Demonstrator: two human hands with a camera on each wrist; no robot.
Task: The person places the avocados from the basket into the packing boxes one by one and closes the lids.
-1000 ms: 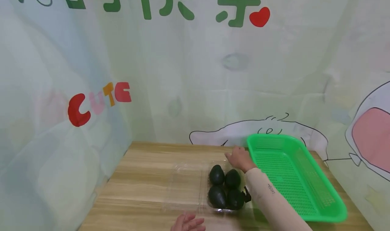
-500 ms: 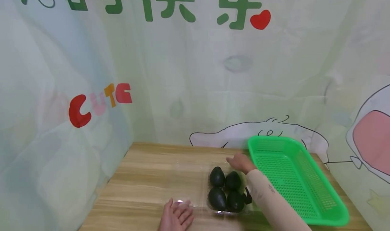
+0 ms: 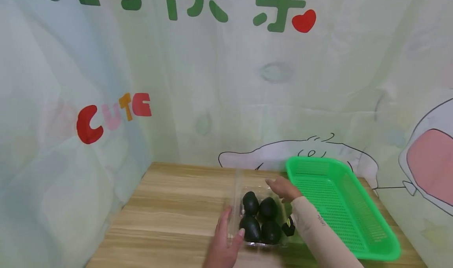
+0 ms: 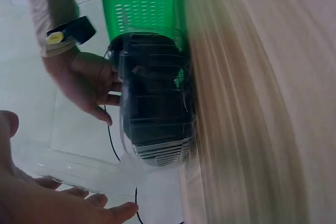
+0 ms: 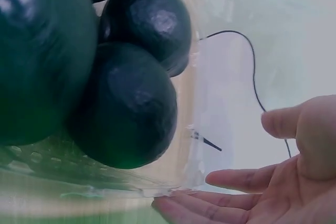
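Observation:
A clear plastic clamshell box with several dark green avocados lies on the table. Its hinged lid stands nearly upright along the left side. My left hand holds that lid near its front end, thumb on the inner face and fingers behind it; in the left wrist view the fingers show beyond the clear plastic. At the box's far right corner is my right hand. In the right wrist view its fingers reach the box's edge, extended, with the thumb apart.
A green perforated plastic basket stands just right of the box, partly behind the right forearm. The wooden table ends at a printed fabric backdrop. A dark strap is on the right wrist.
My left hand has come up from the front and turned beside the box. The lid has swung from flat on the table to nearly upright. My right hand stays at the far corner.

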